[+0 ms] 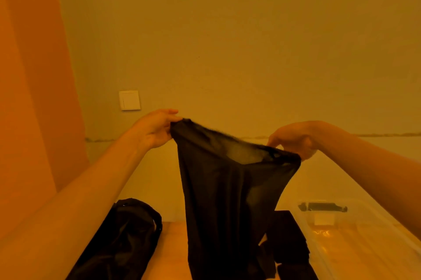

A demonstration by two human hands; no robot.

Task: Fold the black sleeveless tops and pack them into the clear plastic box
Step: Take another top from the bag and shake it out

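Both arms raised and extended at frame centre: left hand (157,128) and right hand (293,140) each pinch an upper edge of one black top (230,191), stretched between them and hanging to the worktop (173,254). More black tops (123,241) lie lower left and a folded one (288,234) centre-right; clear plastic box (355,234) lower right.

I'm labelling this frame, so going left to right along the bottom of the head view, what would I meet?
heap of black garments → black top, held up and hanging → folded black cloth → clear plastic box
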